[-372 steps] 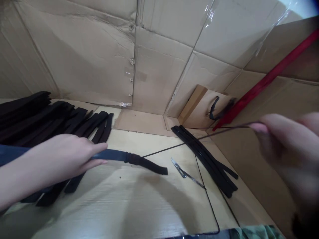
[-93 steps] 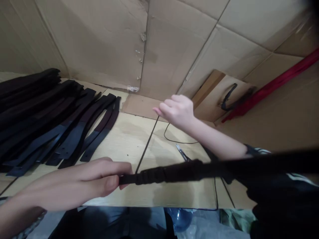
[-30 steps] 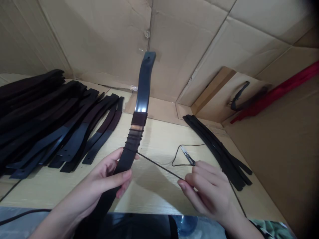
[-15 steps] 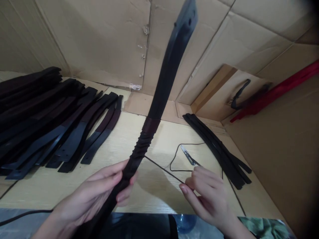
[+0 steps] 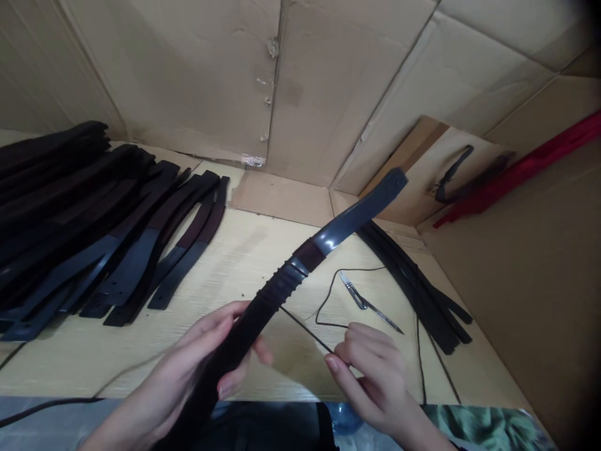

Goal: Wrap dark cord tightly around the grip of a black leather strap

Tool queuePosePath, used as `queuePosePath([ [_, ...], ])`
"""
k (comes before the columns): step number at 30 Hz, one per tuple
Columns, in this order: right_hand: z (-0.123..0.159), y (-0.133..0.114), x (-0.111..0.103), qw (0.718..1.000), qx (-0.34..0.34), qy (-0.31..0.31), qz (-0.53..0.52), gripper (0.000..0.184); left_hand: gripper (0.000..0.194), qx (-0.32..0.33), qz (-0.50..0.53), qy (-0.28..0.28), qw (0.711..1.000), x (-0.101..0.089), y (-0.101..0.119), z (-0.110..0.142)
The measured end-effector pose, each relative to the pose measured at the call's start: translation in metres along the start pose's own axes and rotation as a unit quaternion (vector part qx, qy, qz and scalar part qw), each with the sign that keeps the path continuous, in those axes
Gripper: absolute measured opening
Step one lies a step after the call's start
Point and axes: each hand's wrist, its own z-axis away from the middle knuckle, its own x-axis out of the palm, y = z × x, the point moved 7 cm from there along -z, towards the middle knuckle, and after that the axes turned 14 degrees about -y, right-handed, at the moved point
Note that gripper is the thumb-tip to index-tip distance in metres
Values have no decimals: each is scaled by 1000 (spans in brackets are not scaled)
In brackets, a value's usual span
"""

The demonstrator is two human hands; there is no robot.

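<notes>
My left hand (image 5: 206, 360) is closed round a long black strap (image 5: 286, 279) whose middle is bound with turns of black cord. The strap's glossy far end points up and to the right, above the table. From the wrapping a thin black cord (image 5: 305, 326) runs down to my right hand (image 5: 370, 369), which pinches it between thumb and fingers. The rest of the cord loops loosely on the light wooden table (image 5: 244, 250) beside small metal thread snips (image 5: 359, 297).
A large fanned pile of black straps (image 5: 94, 232) lies on the left of the table. A smaller bundle of black strips (image 5: 417, 288) lies at the right. Cardboard sheets (image 5: 188, 81) wall in the back and right. A red bar (image 5: 521, 169) leans there.
The strap's far end has swung down from nearly upright to tilt toward the right. Both hands have stayed near the table's front edge, the right one still pinching the cord.
</notes>
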Motion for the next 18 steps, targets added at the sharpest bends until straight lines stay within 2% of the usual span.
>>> queuePosePath([
  [4,3,3,7,1000,16,16,-11,25,23,16,32,-29,999,2,-3,-2],
  [8,3,-1,14,1000,20,10,-18,26,31,70,41,-77,994,4,-2,-7],
  [11,1,-4,19,999,22,11,-27,28,16,59,90,-81,991,2,-5,-9],
  [14,1,3,23,998,41,24,-40,30,28,42,119,-91,988,4,-5,-7],
  [18,1,19,26,996,71,32,-45,33,31,81,119,-144,979,11,0,-1],
])
